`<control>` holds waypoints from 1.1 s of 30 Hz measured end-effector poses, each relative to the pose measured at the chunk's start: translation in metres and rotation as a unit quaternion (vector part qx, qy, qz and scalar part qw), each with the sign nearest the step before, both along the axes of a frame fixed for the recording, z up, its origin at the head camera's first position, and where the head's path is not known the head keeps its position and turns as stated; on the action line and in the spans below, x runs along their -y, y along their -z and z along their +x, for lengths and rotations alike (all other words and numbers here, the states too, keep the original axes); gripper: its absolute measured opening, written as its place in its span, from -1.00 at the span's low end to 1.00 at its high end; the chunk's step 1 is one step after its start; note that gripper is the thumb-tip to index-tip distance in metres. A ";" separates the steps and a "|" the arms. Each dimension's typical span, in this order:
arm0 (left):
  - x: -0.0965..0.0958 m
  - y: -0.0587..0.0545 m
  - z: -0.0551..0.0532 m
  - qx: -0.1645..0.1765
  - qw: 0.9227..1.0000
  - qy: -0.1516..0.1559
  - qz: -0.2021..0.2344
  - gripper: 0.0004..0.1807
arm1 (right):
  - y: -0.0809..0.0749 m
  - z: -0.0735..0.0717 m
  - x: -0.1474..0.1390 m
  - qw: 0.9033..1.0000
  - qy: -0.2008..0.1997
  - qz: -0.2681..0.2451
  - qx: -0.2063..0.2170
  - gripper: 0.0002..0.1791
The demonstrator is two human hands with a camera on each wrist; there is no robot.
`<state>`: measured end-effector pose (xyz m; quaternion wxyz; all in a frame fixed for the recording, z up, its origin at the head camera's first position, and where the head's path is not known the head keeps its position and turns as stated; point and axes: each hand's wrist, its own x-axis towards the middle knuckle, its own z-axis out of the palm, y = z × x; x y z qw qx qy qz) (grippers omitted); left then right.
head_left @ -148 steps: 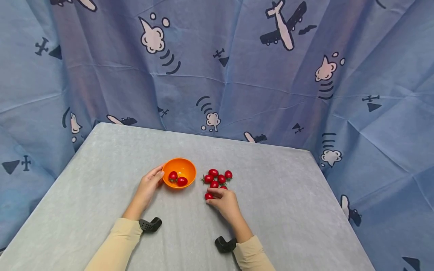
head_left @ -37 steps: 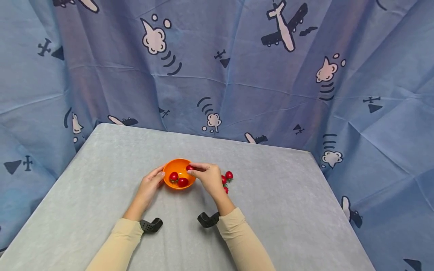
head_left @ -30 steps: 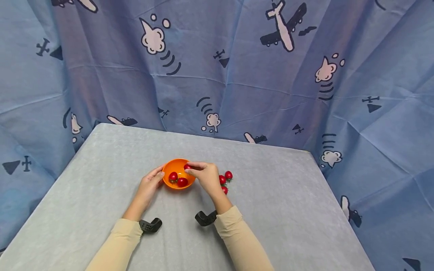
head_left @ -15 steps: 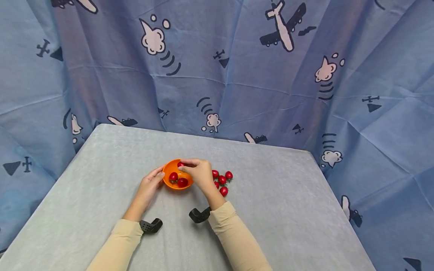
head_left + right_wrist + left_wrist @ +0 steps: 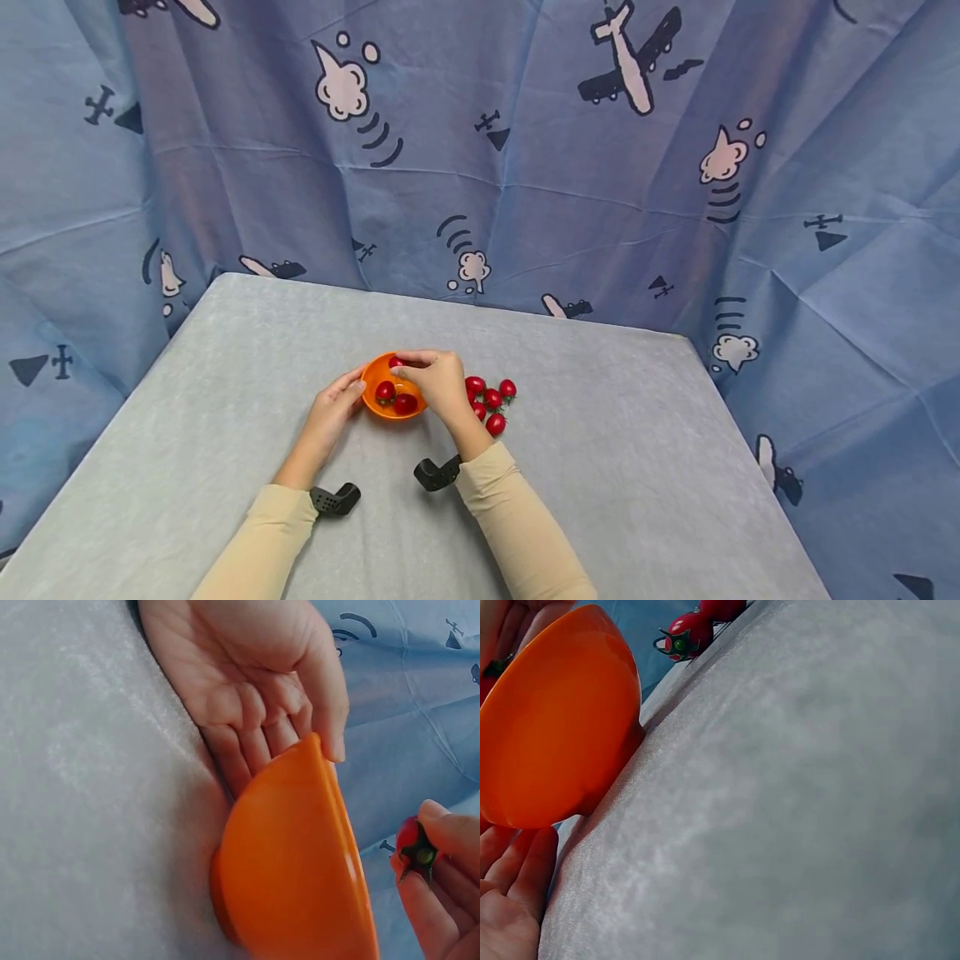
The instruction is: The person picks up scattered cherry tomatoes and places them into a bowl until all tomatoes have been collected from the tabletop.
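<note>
An orange bowl stands on the table with two red cherry tomatoes inside, one left of the other. My left hand holds its left side, thumb on the rim and fingers against the outer wall, as the right wrist view confirms. Over the bowl's far right part, my right hand pinches another cherry tomato between thumb and fingers. Its green stem end shows in the right wrist view. Right of the bowl lie several loose cherry tomatoes, some partly hidden behind my right hand.
A pale grey cloth covers the table. Behind it hangs a blue curtain printed with planes and clouds. Each wrist bears a black device, one on the left and one on the right.
My right hand has picked a cherry tomato from the loose group and carried it left over the bowl, moving slightly further in during the last second. My left hand has stayed on the bowl.
</note>
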<state>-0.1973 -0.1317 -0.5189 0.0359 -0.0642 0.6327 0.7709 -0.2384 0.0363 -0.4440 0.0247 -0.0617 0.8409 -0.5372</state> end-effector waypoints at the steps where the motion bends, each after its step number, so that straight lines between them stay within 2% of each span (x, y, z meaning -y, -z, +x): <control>1: 0.000 0.000 0.000 -0.001 1.000 0.000 -0.001 -0.49 | 0.001 0.000 0.000 1.000 0.000 0.003 -0.003 -0.75; 7: -0.001 -0.001 -0.001 -0.001 1.000 -0.002 0.000 -0.49 | 0.006 -0.002 0.002 0.999 0.000 0.033 -0.015 -0.75; 16: -0.002 -0.005 -0.002 0.000 1.000 0.007 -0.010 -0.48 | 0.013 -0.005 0.003 0.997 0.003 0.076 -0.009 -0.78; 20: -0.001 -0.006 -0.002 -0.004 1.000 0.003 -0.010 -0.48 | 0.014 -0.006 0.005 0.996 -0.007 0.092 -0.014 -0.77; 25: 0.000 -0.005 -0.001 -0.007 1.000 0.003 -0.021 -0.48 | 0.016 -0.006 0.008 0.991 -0.023 0.127 -0.042 -0.77; 33: 0.000 -0.001 0.002 -0.006 1.000 0.002 -0.020 -0.48 | 0.018 -0.005 0.011 0.986 -0.036 0.158 -0.032 -0.76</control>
